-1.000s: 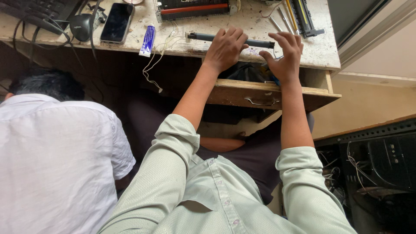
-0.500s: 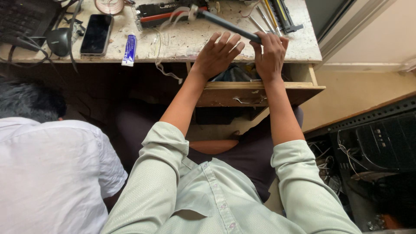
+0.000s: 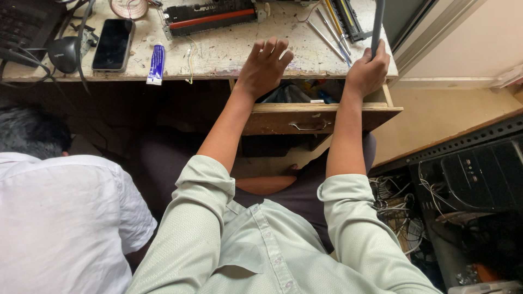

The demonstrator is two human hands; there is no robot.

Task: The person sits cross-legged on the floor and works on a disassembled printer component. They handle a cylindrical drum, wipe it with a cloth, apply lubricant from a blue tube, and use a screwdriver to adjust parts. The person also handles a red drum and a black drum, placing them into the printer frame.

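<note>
Nearest, open drawer [image 3: 321, 117] under the worktop [image 3: 218, 54]. Above it, left hand [image 3: 264, 68] spread flat, holding nothing. Farther, right hand [image 3: 368, 71] closed around dark rod [image 3: 377, 24], upright at worktop's edge. Probably stiff, light, smooth; best taken low.

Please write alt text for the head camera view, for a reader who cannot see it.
Seen from above, a person's right hand grips a dark grey rod upright at the edge of a worn worktable, while the left hand rests open-fingered on the table edge above an open wooden drawer. A phone and blue tube lie to the left.
</note>
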